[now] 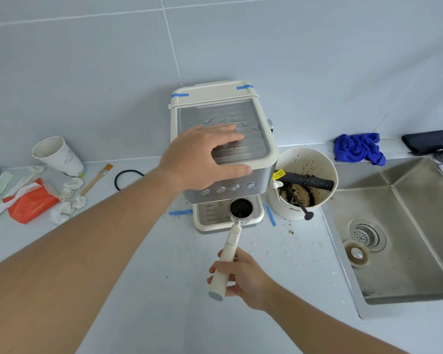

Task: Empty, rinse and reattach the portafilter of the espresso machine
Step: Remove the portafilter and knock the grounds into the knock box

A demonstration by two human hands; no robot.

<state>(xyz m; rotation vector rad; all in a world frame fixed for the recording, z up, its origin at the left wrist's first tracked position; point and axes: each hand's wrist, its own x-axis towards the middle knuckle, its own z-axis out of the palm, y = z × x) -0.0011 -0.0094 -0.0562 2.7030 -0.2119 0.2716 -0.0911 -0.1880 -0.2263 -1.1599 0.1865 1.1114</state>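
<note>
You stand at a pale counter [164, 290] with a steel sink [399, 251] on your right, and the task is only at its opening stage.

The espresso machine [228, 149] sits against the tiled wall, and your left hand [202, 154] lies flat and open across its top tray, fingers spread, thumb curled over the front edge, bracing the body rather than gripping anything.

Just beside the machine on its right is the knock box [304, 180], a cream tub already smeared with old grounds, a dark bar lying across its mouth. That is where I judge the puck should go next.

Your right hand [241, 277] is closed around the cream handle of the portafilter [234, 233], which appears to be out of the group head and held over the drip tray [228, 218], basket upward. The basket is full of dark spent coffee (so nothing has been emptied yet). Whether the basket rests on the tray or hangs just above it, I cannot tell.

So: detaching looks done; knocking out, rinsing at the sink and locking back in are all still ahead of you.

Smaller things lie off to the left and are not needed: a paper cup [59, 157], an orange packet [31, 203] and a small brush [97, 178].
</note>
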